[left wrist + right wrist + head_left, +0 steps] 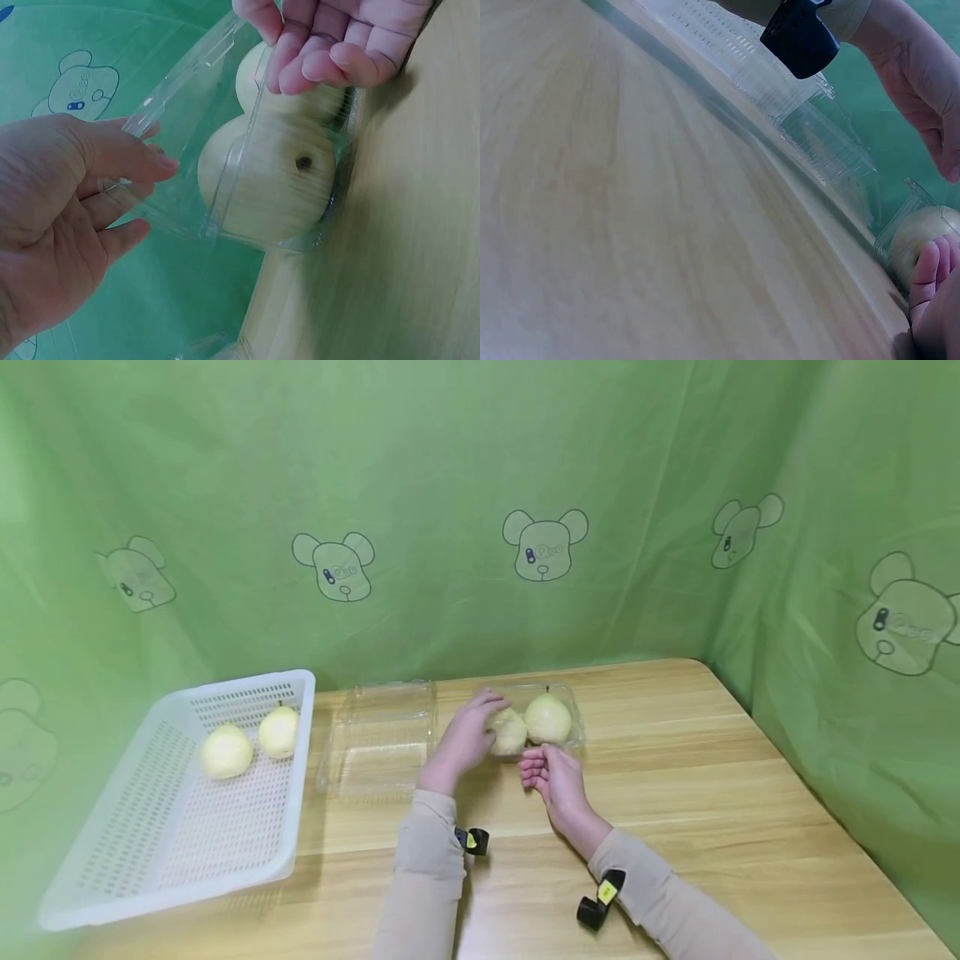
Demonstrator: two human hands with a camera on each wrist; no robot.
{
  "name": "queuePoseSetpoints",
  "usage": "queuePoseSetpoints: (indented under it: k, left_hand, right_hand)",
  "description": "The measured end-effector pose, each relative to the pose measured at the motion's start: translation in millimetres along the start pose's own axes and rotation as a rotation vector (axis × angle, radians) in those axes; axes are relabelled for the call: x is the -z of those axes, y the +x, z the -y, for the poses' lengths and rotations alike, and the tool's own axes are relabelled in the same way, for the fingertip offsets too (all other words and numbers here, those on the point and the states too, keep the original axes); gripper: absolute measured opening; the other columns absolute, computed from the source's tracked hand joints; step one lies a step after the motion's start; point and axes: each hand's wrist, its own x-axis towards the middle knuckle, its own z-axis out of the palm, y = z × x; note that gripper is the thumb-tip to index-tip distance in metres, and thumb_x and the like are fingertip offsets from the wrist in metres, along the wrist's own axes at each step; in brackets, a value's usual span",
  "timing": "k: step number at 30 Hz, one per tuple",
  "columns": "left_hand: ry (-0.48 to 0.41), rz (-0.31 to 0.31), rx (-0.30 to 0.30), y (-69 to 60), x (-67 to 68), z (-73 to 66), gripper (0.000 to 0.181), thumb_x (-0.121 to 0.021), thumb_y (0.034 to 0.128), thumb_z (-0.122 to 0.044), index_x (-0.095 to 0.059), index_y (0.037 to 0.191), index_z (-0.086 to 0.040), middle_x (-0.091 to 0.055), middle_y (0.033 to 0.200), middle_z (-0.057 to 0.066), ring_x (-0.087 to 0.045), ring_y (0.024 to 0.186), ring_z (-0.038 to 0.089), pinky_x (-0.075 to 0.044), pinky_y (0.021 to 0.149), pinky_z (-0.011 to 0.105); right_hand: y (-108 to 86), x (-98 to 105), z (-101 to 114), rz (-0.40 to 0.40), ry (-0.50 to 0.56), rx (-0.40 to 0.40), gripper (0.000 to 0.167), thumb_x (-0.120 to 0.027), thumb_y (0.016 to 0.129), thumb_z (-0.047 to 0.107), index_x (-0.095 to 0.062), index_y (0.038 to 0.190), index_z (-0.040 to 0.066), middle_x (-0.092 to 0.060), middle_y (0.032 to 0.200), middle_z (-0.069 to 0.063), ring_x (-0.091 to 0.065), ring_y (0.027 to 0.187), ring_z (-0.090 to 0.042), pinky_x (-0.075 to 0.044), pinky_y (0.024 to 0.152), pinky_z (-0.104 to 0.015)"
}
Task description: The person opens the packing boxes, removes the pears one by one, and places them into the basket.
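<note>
Two pale yellow-green round fruits [549,719] [262,176] sit side by side in a clear plastic container [576,739]. Its transparent lid [180,94] stands partly raised and slanted over them. My left hand [467,735] [67,180] holds the lid's left end, thumb on one side and fingers on the other. At the container's front edge is my right hand [557,781] [337,45], palm up with fingers loosely bent, its tips close against the lid's edge; whether they grip it cannot be made out. The right wrist view shows bent fingers [937,270] beside one fruit [915,232].
A white perforated basket [187,881] with two similar fruits [227,752] [278,732] stands on the left of the wooden table [720,793]. Between basket and hands lies another clear container [382,760], opened flat. Green cloth [435,485] hangs behind and at both sides.
</note>
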Motion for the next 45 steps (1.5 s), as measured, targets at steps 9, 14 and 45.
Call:
queuePoseSetpoints:
  k: [9,14,45]
  left_hand:
    - [0.008,-0.043,0.002,0.5,2.5,-6.6,0.049,-0.056,0.0872,0.009,-0.059,0.133,-0.01,-0.051,0.146,0.007,-0.037,0.144,0.024,-0.028,0.121,0.04]
    - [0.001,-0.083,-0.015,2.4,2.9,-7.8,0.043,-0.058,0.0891,0.005,-0.061,0.13,-0.009,-0.054,0.143,0.009,-0.041,0.141,0.024,-0.03,0.12,0.038]
    - [-0.012,-0.252,-0.035,5.1,-5.5,-9.6,0.036,-0.061,0.0878,0.003,-0.066,0.122,-0.007,-0.063,0.133,0.01,-0.052,0.133,0.027,-0.039,0.115,0.039]
  right_hand:
    - [1.2,-0.5,0.2,-0.001,-0.013,0.003,0.033,-0.038,0.1,0.012,-0.064,0.083,0.001,-0.064,0.065,-0.003,-0.058,0.057,-0.014,-0.052,0.055,-0.025]
    - [2.3,-0.6,-0.1,0.005,-0.013,0.01,0.035,-0.037,0.101,0.013,-0.064,0.082,0.002,-0.064,0.064,-0.003,-0.058,0.057,-0.014,-0.052,0.055,-0.025]
    - [3.3,0.7,-1.9,0.01,-0.017,0.0,0.031,-0.038,0.1,0.012,-0.062,0.086,-0.002,-0.064,0.066,-0.004,-0.058,0.058,-0.015,-0.052,0.056,-0.025]
